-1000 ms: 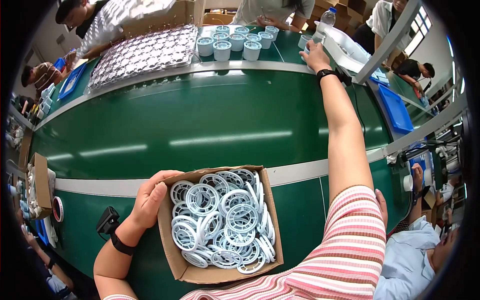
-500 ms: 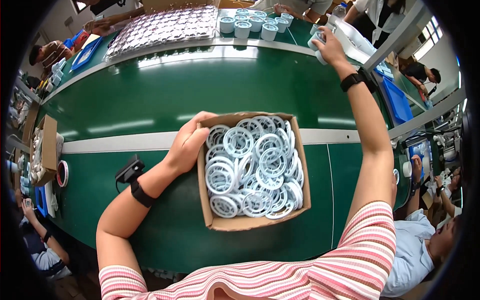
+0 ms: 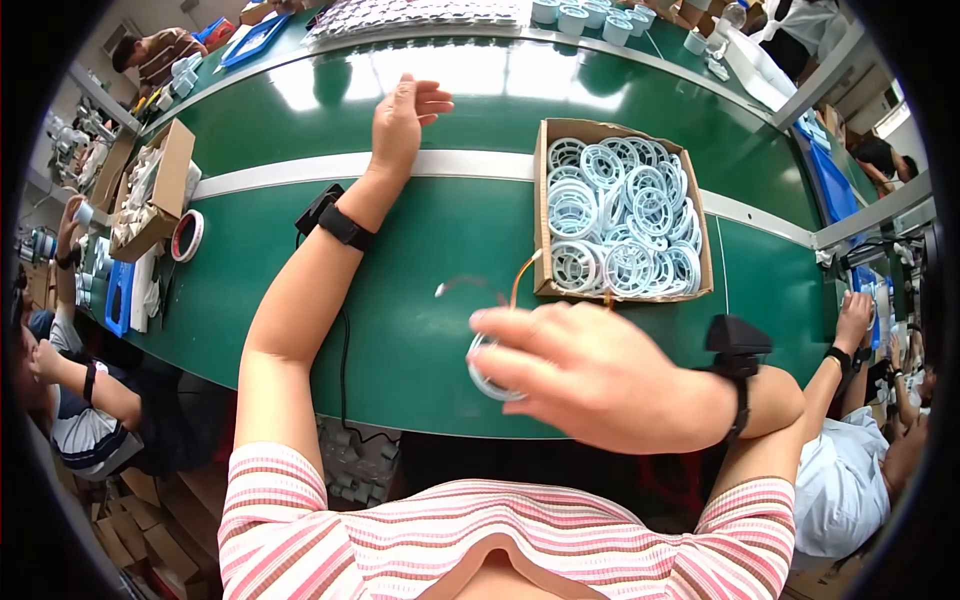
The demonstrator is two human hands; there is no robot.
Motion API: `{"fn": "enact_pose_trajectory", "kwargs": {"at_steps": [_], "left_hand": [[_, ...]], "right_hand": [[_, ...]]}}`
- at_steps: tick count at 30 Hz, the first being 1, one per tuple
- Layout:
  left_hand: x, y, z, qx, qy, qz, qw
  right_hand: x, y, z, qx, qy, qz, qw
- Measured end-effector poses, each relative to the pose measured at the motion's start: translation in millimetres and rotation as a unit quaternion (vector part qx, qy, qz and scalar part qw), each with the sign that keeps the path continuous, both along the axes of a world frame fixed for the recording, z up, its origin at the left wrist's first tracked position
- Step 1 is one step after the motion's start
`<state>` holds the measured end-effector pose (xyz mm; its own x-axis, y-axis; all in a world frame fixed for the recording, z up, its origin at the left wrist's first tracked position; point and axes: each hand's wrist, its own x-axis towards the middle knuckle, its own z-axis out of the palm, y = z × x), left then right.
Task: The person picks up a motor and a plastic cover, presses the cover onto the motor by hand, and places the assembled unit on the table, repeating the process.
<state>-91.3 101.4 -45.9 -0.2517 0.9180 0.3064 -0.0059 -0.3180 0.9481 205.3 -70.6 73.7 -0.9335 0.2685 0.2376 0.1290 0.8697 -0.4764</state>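
My right hand (image 3: 590,375) is closed over a light blue round plastic part (image 3: 490,372), above the near part of the green table; its fingers cover most of it. Thin brown and orange wires (image 3: 516,283) stick out beside those fingers, one ending in a small white connector (image 3: 440,290). Over the far side of the pale rail, my left hand (image 3: 400,125) holds nothing, its fingers stretched out to the right. Just beyond my right hand, a cardboard box (image 3: 541,210) full of light blue plastic rings (image 3: 630,215) lies across the rail.
Light blue cups (image 3: 572,20) and a tray of many small parts (image 3: 415,20) stand along the far edge. At the left are a cardboard box of white parts (image 3: 165,180) and a tape roll (image 3: 187,236). A metal post (image 3: 840,65) rises at right; other people work around.
My left hand has let go of the box of rings and moved away from it. My right hand has come back from the far right cups toward me, now holding the round part.
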Motion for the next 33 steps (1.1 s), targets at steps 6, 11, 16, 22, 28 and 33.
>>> {"fn": "enact_pose_trajectory", "kwargs": {"at_steps": [6, 11, 16, 22, 28, 33], "left_hand": [[-65.3, -31.5, -3.1, -0.023, -0.005, 0.14, 0.99], [-67.9, -57.2, 6.1, 0.014, 0.011, 0.142, 0.99], [-33.5, -85.0, 42.8, 0.117, 0.105, 0.034, 0.987], [17.2, -147.6, 93.6, 0.082, 0.416, -0.214, 0.88], [63.1, -215.6, 86.2, 0.041, 0.629, -0.174, 0.756], [81.2, -227.8, 77.5, 0.036, 0.666, -0.215, 0.713]], "right_hand": [[-58.8, -12.5, -76.4, 0.138, -0.049, 0.034, 0.989], [-61.6, 6.8, -68.1, 0.163, 0.043, -0.086, 0.982], [-35.9, -0.9, -85.3, 0.066, 0.046, -0.145, 0.986], [-12.2, -3.5, -93.6, 0.028, 0.03, -0.156, 0.987], [21.5, -8.6, -42.0, 0.011, 0.016, -0.125, 0.992], [48.4, 34.0, -0.5, 0.061, 0.0, -0.27, 0.961]]}}
